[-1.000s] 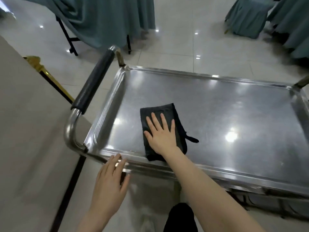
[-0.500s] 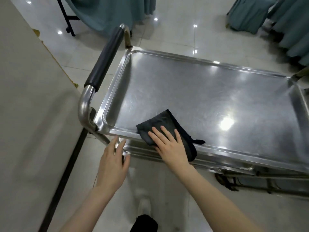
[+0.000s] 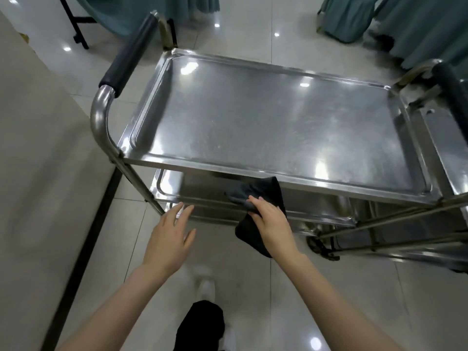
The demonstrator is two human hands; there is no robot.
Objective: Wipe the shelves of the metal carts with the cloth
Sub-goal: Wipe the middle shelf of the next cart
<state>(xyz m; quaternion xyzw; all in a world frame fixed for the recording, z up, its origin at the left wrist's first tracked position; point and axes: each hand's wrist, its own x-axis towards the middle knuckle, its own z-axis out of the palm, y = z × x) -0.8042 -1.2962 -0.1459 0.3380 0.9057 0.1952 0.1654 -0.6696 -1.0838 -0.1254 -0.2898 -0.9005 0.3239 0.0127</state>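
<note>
A stainless steel cart stands before me, its top shelf (image 3: 266,117) bare and shiny. Below it the front rim of a lower shelf (image 3: 202,196) shows. My right hand (image 3: 272,221) grips a dark cloth (image 3: 263,192) at the near edge of that lower shelf, part of the cloth hanging down below the hand. My left hand (image 3: 169,236) hovers with fingers spread, just in front of the lower shelf's left corner, holding nothing.
A black padded handle (image 3: 131,57) runs along the cart's left end. A second cart (image 3: 445,153) abuts on the right. A beige wall (image 3: 38,160) stands close on the left. Teal-draped tables (image 3: 395,19) are at the back, on a glossy tiled floor.
My right hand dragged the cloth off the top shelf's near edge and down to the lower shelf. The left hand left the top rim and dropped lower. The view pulled back.
</note>
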